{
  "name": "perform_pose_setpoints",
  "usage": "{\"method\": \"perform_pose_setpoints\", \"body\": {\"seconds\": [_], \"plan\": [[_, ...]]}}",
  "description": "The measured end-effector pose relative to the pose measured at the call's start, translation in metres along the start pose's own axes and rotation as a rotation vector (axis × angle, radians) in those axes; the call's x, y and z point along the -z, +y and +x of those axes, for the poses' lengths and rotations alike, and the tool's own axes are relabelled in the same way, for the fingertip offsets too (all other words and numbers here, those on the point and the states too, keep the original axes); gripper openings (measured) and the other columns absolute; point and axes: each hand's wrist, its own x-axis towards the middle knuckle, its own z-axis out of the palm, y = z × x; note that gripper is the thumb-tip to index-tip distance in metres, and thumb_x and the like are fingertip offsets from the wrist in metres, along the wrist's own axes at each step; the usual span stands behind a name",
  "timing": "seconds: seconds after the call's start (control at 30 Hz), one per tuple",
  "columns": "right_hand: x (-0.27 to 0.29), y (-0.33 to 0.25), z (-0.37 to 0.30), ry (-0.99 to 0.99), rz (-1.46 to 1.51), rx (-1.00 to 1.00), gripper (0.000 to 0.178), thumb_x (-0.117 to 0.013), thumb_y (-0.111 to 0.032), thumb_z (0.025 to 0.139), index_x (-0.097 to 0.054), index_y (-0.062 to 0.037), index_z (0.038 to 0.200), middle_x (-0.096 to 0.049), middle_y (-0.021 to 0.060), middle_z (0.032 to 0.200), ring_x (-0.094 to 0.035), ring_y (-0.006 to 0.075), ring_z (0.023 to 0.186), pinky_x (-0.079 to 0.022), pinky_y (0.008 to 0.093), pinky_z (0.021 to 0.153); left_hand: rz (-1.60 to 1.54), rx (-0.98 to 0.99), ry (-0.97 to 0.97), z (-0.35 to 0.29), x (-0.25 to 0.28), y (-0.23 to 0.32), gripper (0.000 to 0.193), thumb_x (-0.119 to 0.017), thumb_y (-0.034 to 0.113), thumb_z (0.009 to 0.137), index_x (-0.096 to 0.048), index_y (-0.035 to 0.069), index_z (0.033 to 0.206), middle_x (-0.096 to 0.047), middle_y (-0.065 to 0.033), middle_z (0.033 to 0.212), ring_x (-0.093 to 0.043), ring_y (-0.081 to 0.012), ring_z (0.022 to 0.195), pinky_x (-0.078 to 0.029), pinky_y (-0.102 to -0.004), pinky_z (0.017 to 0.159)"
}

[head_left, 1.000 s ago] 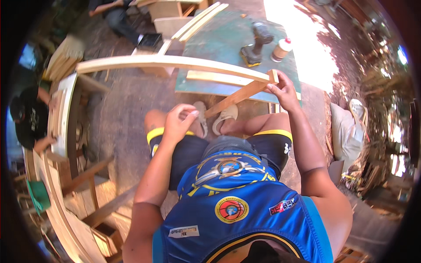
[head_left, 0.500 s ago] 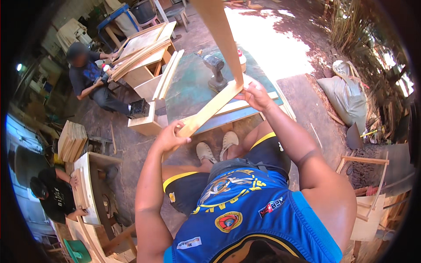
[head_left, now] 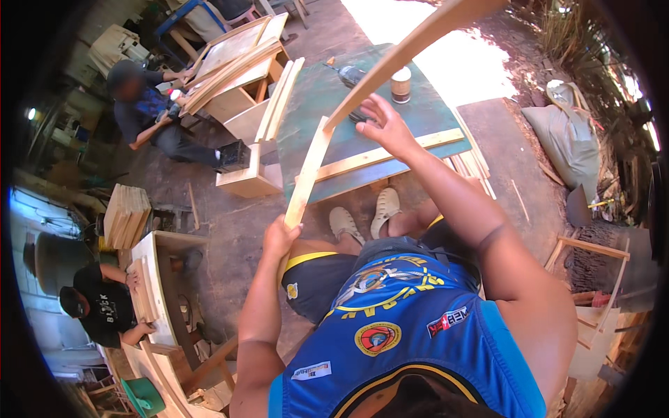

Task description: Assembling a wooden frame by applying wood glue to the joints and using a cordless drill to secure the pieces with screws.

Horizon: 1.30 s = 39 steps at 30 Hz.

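currently, a short wooden strip (head_left: 310, 169) and a long wooden strip (head_left: 411, 57) are held up near a green worktop (head_left: 435, 104)

the short strip is gripped at its lower end by the fingers of the left hand (head_left: 281, 240); at its upper end it is met at an angle by the long strip, which is carried beyond the view's top edge. the fingers of the right hand (head_left: 391, 130) are spread and loose beside the long strip; whether it is touched cannot be told.

the worktop is set on a brown floor (head_left: 230, 230); past it, the ground (head_left: 425, 31) is bleached by sunlight. along its near edge a flat wooden strip (head_left: 376, 159) is laid. a small bottle (head_left: 401, 88) is stood upright, while a drill (head_left: 350, 75) is partly hidden by the long strip.

at the left, a seated co-worker (head_left: 139, 115), a stack of boards (head_left: 127, 217) and another co-worker (head_left: 101, 306) are seen. a grey sack (head_left: 566, 143) is slumped at the right.
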Motion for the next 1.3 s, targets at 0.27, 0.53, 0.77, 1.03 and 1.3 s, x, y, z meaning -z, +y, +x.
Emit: {"method": "perform_pose_setpoints", "body": {"seconds": [0.27,0.53,0.77,1.03,1.3], "plan": [[-0.053,-0.068,0.056,-0.138,0.202,0.487,0.021,-0.062,-0.018,0.088,-0.067,-0.0023,0.075,-0.067,0.0055,0.076,-0.063,0.0136,0.078,-0.049,0.0289,0.074,0.106,0.043,0.026,0.008,0.008,-0.046,0.039,-0.072,0.034,0.076,-0.062,0.004,0.099,-0.066,-0.0207,0.087,-0.065,-0.0364,0.083,-0.049,-0.0418,0.073],[-0.111,-0.094,0.054,-0.178,0.081,0.42,0.046,-0.063,-0.028,0.09,-0.039,-0.0075,0.055,-0.036,-0.0047,0.052,-0.032,0.0055,0.053,-0.029,0.0266,0.047,-0.003,0.129,0.072,0.016,0.003,-0.065,0.044,-0.075,0.036,0.073,-0.063,0.003,0.099,-0.066,-0.0197,0.084,-0.064,-0.0337,0.079,-0.048,-0.0401,0.073],[-0.125,-0.102,0.048,-0.152,-0.012,0.491,0.046,-0.062,-0.025,0.089,-0.038,-0.0063,0.055,-0.036,-0.0032,0.052,-0.033,0.0066,0.052,-0.029,0.0275,0.047,-0.229,0.142,-0.025,0.027,0.007,-0.088,0.039,-0.076,0.031,0.076,-0.063,0.002,0.098,-0.067,-0.0104,0.082,-0.064,-0.0199,0.076,-0.049,-0.0336,0.069],[-0.103,-0.124,0.019,-0.409,0.415,0.804,0.033,-0.053,-0.009,0.085,-0.037,-0.0055,0.055,-0.043,0.0038,0.05,-0.041,0.0133,0.044,-0.035,0.0278,0.043,-0.644,-0.243,0.058,0.084,0.056,-0.048,0.034,-0.051,0.036,0.096,-0.059,0.003,0.103,-0.064,-0.0064,0.093,-0.06,-0.0124,0.074,-0.049,-0.0279,0.07],[-0.055,-0.112,-0.007,-0.059,0.181,0.854,0.031,-0.045,-0.033,0.091,-0.052,-0.0032,0.085,-0.056,0.0119,0.085,-0.056,0.023,0.081,-0.046,0.038,0.078,-0.872,-0.129,-0.027,0.109,0.093,0.032,0.04,-0.038,0.039,0.1,-0.044,0.009,0.126,-0.058,-0.0058,0.082,-0.057,-0.0149,0.065,-0.051,-0.0286,0.059]]}}
